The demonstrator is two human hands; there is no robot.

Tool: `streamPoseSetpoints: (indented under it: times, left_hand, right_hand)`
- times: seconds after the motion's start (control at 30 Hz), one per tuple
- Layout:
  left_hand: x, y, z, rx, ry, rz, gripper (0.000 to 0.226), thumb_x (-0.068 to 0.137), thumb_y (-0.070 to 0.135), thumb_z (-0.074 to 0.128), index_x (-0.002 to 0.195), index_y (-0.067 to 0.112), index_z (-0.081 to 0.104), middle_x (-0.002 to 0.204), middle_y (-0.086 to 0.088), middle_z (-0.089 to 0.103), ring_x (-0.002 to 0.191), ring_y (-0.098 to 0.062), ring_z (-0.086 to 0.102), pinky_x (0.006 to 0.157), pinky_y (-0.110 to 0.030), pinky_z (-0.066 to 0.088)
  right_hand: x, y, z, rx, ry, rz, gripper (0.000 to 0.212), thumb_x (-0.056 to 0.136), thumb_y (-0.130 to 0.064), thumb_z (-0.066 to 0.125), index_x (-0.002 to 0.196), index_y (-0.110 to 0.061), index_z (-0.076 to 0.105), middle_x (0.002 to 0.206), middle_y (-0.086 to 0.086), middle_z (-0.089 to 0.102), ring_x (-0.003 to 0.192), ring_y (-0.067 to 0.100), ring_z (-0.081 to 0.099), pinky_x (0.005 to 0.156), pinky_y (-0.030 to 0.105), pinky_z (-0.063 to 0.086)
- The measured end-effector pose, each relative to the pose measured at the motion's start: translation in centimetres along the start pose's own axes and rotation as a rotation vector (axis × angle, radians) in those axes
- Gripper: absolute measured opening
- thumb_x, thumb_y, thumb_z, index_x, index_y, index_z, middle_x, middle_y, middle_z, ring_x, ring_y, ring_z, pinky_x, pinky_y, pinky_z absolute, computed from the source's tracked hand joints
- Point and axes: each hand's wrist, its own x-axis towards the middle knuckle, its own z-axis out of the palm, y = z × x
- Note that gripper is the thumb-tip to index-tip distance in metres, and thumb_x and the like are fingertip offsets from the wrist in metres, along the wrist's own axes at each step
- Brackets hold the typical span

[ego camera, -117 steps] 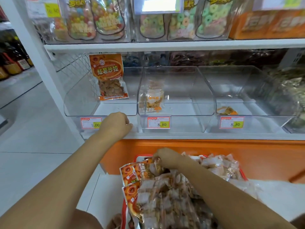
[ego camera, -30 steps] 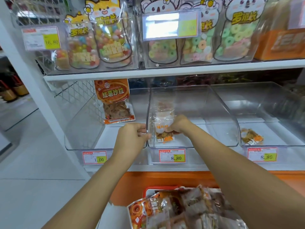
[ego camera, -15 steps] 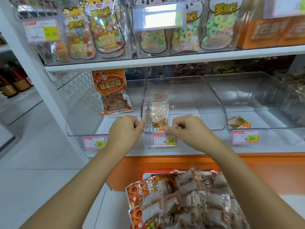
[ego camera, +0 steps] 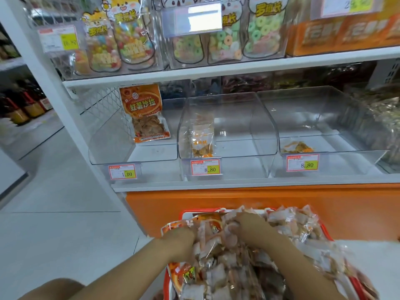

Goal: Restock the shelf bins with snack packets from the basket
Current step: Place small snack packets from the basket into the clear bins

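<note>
Head-camera view looking down at a red basket [ego camera: 324, 231] heaped with snack packets [ego camera: 227, 269], in front of a shop shelf [ego camera: 238, 183]. Both bare hands are in the pile.

The left hand [ego camera: 179, 238] is pushed in at the pile's left edge, with its fingers hidden under the wrappers (whether they grip anything cannot be told). The right hand [ego camera: 249, 227] is just to its right, fingers curled down into the clear packets and thumb pressed against one, gripping them. An orange-printed packet [ego camera: 214, 226] lies between the 2 sets of fingers.

Above and beyond the fingers, well apart from them, 3 clear bins stand side by side on the shelf:
- The left bin [ego camera: 112, 146], up and left of the left fingers, holds 1 orange packet [ego camera: 144, 113] standing upright.
- The middle bin [ego camera: 238, 126], straight above the fingers, holds 1 clear packet [ego camera: 202, 137] upright near its left wall.
- The right bin [ego camera: 320, 118], up and right of the right fingers, holds 1 flat packet [ego camera: 296, 147] at its front.

A price tag [ego camera: 206, 167] hangs on each bin's front.
</note>
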Motion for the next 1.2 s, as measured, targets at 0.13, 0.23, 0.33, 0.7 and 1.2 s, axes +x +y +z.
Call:
streamPoseSetpoints:
  times: [0.13, 0.23, 0.33, 0.7, 1.2]
  left_hand:
    - [0.8, -1.2, 2.0, -0.025, 0.017, -0.037, 0.069, 0.082, 0.028, 0.068, 0.139, 0.013, 0.032, 0.129, -0.014, 0.05, 0.113, -0.031, 0.054, 0.09, -0.038, 0.049]
    - [1.3, -1.6, 1.6, -0.148, 0.091, -0.051, 0.039, 0.085, 0.018, 0.059, 0.123, 0.015, 0.051, 0.117, -0.008, 0.06, 0.105, -0.024, 0.058, 0.083, -0.03, 0.049]
    - [1.2, -1.6, 0.2, -0.265, 0.093, -0.077, 0.016, 0.087, 0.022, 0.058, 0.101, 0.015, 0.062, 0.094, -0.003, 0.064, 0.091, -0.02, 0.062, 0.072, -0.03, 0.05]
    - [-4.7, 0.8, -9.1, -0.719, 0.139, 0.229, 0.021, 0.085, 0.02, 0.068, 0.092, 0.0, 0.065, 0.086, -0.021, 0.07, 0.069, -0.018, 0.062, 0.067, -0.03, 0.047]
    - [-3.7, 4.9, -13.2, -0.844, 1.254, 0.189, 0.04, 0.102, 0.027, 0.039, 0.064, 0.02, 0.049, 0.055, 0.003, 0.049, 0.053, -0.003, 0.048, 0.048, -0.015, 0.034]
  right_hand:
    - [-0.3, 0.8, 0.4, 0.059, 0.041, -0.028, 0.035, 0.093, -0.035, 0.043, 0.117, -0.019, 0.064, 0.117, 0.001, 0.063, 0.102, 0.014, 0.057, 0.087, 0.028, 0.047]
    - [-0.8, 0.9, 0.1, 0.137, 0.052, -0.055, 0.036, 0.094, -0.034, 0.046, 0.123, -0.022, 0.062, 0.123, 0.0, 0.061, 0.102, 0.013, 0.056, 0.089, 0.026, 0.046]
    - [-1.4, 0.4, -0.5, 0.254, 0.106, -0.088, 0.038, 0.094, -0.037, 0.052, 0.129, -0.024, 0.058, 0.126, -0.003, 0.06, 0.094, 0.007, 0.05, 0.078, 0.02, 0.041]
    - [-2.7, -2.5, -4.5, 0.814, 0.368, -0.338, 0.018, 0.089, -0.049, 0.055, 0.095, -0.035, 0.065, 0.084, -0.009, 0.061, 0.075, 0.005, 0.057, 0.067, 0.019, 0.045]
    - [-5.6, -6.8, -7.9, 1.071, 0.895, -0.358, 0.037, 0.102, -0.035, 0.033, 0.073, -0.016, 0.045, 0.055, -0.01, 0.049, 0.048, 0.002, 0.044, 0.044, 0.021, 0.037]
